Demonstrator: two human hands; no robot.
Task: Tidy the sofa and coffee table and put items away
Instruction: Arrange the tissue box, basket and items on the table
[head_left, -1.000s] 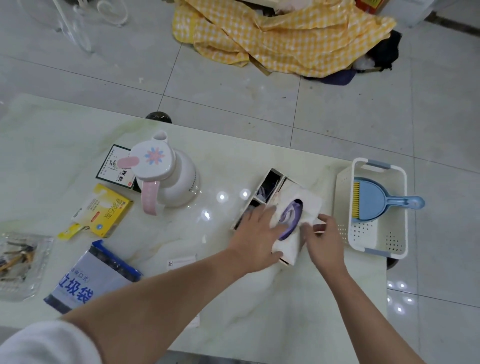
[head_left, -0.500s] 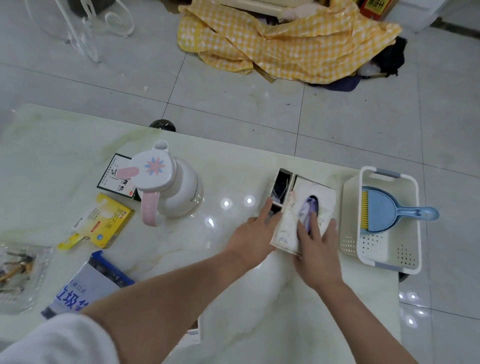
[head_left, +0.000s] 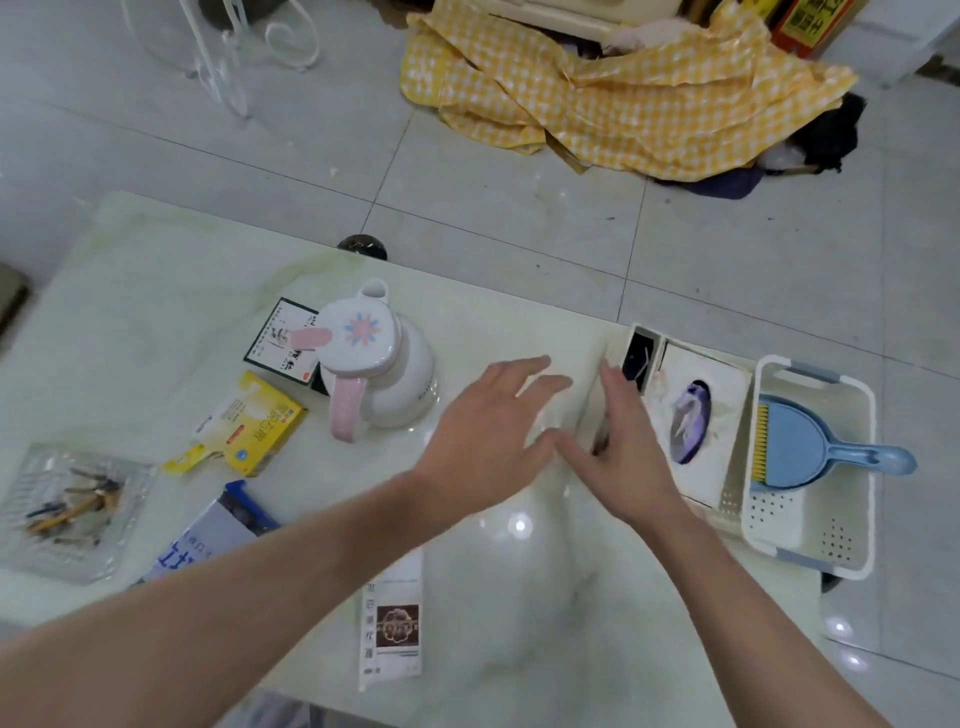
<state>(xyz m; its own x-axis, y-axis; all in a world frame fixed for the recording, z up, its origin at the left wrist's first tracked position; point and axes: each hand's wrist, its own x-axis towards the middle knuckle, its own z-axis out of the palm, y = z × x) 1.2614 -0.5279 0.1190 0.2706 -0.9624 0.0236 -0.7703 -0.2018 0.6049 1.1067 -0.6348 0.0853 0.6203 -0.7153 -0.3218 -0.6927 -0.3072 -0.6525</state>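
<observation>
The right hand (head_left: 618, 447) lies flat with its fingers straight, pressed against the left side of the tissue box (head_left: 696, 421). It hides that side of the box, so I cannot tell what is down there. The left hand (head_left: 493, 436) is spread wide and holds nothing. I cannot tell if it touches the table (head_left: 156, 291). The thumbs of the two hands nearly meet.

Right of the right hand, past the tissue box, a white basket (head_left: 810, 525) sits at the table's right edge with a blue dustpan (head_left: 800, 447) in it. The box and basket touch. Left of the left hand stands a white kettle (head_left: 379, 364), near it. Farther left lie a yellow packet (head_left: 249, 421), a clear tray (head_left: 67, 509) and a blue bag (head_left: 218, 525), partly hidden by the left arm. A paper slip (head_left: 392, 623) lies between the arms. The table between the kettle and the box is bare. A yellow cloth (head_left: 613, 88) on the floor is cut off at the top.
</observation>
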